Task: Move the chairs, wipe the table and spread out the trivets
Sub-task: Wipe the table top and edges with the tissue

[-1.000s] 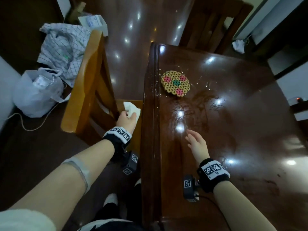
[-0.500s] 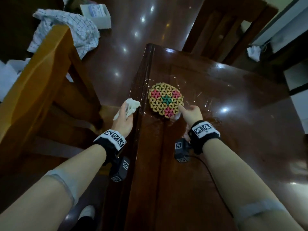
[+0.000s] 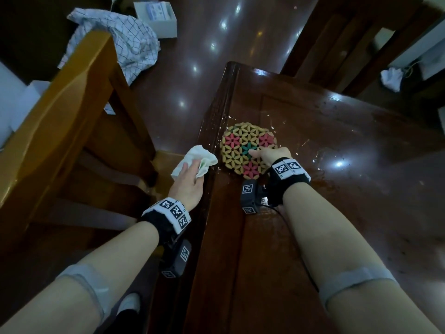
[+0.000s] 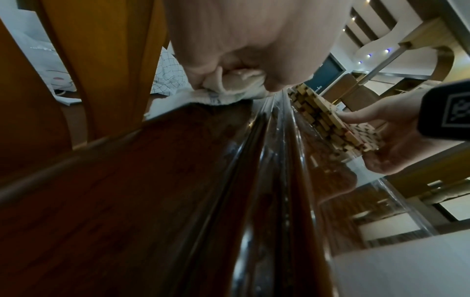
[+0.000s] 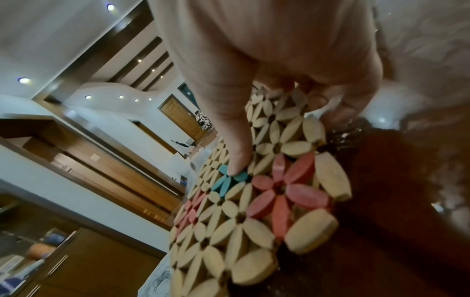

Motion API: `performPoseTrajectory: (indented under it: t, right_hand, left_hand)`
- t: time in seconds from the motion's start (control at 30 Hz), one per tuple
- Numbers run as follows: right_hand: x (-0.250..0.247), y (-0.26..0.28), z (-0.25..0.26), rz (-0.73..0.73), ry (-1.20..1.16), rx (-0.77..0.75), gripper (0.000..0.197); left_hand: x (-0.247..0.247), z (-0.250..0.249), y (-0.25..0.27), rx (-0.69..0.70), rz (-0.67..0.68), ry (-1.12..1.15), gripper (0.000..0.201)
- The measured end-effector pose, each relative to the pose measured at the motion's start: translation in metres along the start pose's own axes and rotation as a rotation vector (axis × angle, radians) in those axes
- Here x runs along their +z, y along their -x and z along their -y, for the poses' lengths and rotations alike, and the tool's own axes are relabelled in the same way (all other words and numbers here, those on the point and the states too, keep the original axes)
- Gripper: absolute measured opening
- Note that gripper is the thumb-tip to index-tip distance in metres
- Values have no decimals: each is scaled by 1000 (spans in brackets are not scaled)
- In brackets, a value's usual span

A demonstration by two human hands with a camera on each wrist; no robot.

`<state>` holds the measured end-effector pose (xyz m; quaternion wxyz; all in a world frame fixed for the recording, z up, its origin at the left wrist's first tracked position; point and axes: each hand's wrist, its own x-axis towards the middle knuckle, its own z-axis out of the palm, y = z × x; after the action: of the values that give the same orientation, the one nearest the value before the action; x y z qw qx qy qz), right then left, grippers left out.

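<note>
Left of frame, the wooden chair (image 3: 72,121) stands clear of the worktop (image 3: 337,189). At centre the left hand (image 3: 187,186) grips a cloth (image 3: 195,160); the right hand (image 3: 269,155) pinches the trivets (image 3: 243,150) (stacked), lifting one edge, probably to wipe beneath.

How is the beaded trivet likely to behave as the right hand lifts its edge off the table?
The trivet probably flexes rather than staying rigid: it is many small wooden beads linked together. The right hand tilts it with thumb on top, so it seems light. The wet, glossy table might let it slide.
</note>
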<state>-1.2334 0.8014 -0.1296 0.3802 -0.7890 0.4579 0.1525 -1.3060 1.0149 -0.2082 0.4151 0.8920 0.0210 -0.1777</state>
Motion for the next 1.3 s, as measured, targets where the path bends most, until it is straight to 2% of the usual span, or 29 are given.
performPoseTrajectory:
  t: [0.07,0.17,0.3,0.37,0.47,0.53,0.63,0.77,0.83,0.9,0.97,1.0,1.07,1.1,1.17,1.2,1.3]
  right_hand:
    - [2,6,-1,-36,-23,-46,89]
    - [4,14,-12,14,-260,-108,79]
    - [-21,26,-37,65,-556,-65,97]
    - [-45,33,-58,1,-656,-10,93]
    - [-84,48,-96,-165,-763,61,79]
    - [-105,55,-125,-253,-741,113,78]
    - [-120,69,-166,-337,-605,215,90]
    - [-114,86,-195,-347,-463,309,103]
    - [-108,100,-198,-337,-442,327,100]
    - [-101,109,-205,-400,-381,280,90]
    - [-97,126,-204,-440,-310,201,78]
    - [-94,132,-206,-410,-302,169,71]
    - [-82,159,-197,-240,-325,83,56]
    - [-74,171,-192,-233,-310,5,56]
    - [-53,179,-191,-360,-214,-150,62]
    - [-40,186,-191,-373,-183,-221,63]
    - [-1,215,-208,-313,-104,-346,59]
  left_hand:
    - [0,2,-1,-12,18,6,29]
    - [-3,-2,1,-22,-5,23,35]
    - [-9,-15,7,-82,-67,202,40]
    - [-10,-20,13,-151,-109,351,42]
    - [-10,-30,22,-220,-140,410,42]
    - [-5,-35,29,-233,-154,429,40]
    - [8,-44,42,-257,-102,478,44]
    - [17,-50,62,-215,-16,423,45]
    - [15,-48,69,-247,-6,373,45]
    - [9,-43,78,-296,33,298,47]
    - [2,-38,96,-282,76,190,47]
    - [0,-34,106,-253,94,151,46]
    - [-7,-29,129,-193,137,124,43]
    - [-9,-27,141,-166,160,124,42]
    - [-12,-19,160,-144,198,156,40]
    - [-12,-13,168,-149,212,156,39]
    - [-10,5,197,-172,269,133,37]
